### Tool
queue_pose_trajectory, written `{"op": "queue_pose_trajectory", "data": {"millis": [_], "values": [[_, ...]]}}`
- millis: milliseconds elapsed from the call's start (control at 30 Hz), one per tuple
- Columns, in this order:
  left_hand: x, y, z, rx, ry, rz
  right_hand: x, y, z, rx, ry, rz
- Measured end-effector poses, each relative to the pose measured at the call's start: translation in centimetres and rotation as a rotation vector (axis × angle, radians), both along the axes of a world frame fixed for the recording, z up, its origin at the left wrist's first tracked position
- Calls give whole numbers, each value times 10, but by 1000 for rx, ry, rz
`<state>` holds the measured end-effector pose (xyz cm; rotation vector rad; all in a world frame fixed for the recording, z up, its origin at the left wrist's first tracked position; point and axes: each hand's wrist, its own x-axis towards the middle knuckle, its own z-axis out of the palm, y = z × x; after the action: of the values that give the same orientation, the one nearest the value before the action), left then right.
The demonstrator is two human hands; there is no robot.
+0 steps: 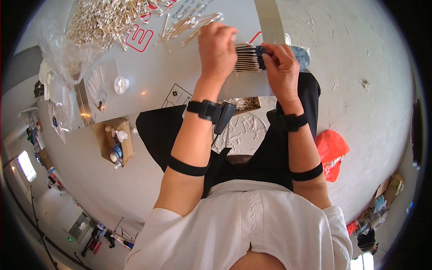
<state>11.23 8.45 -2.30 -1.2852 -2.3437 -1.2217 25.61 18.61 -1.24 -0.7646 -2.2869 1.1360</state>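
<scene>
Right now you hold a flat bundle of cotton swabs [247,57] between both hands, just above the near edge of the grey table [153,76]. Your left hand [218,49] is closed over the bundle's left end, fingers curled on top. Your right hand [282,67] pinches the right end, where a clear and blue packet [300,55] wraps the tips. At ten o'clock from the bundle lies a small loose row of swabs [189,26], and farther out, at about ten o'clock, a big heap of swabs [101,20] sits beside crumpled clear plastic. A small white cap [121,84] lies on the table at eight o'clock. An orange bag [332,150] lies on the floor at five o'clock.
</scene>
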Motion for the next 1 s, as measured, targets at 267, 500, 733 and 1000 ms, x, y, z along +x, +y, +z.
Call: {"op": "queue_pose_trajectory", "data": {"millis": [267, 500, 733, 1000], "values": [[4, -32, -13, 612, -869, -16, -19, -7, -18, -588, 539, -89], [18, -5, -11, 615, -898, -95, -34, -11, -25, -583, 550, -47], [14, -3, -8, 595, -910, -131, -39, -12, -25, -654, 589, -63], [-5, -10, 11, -219, -79, -68, -35, -6, -25, -746, 631, -113]]}}
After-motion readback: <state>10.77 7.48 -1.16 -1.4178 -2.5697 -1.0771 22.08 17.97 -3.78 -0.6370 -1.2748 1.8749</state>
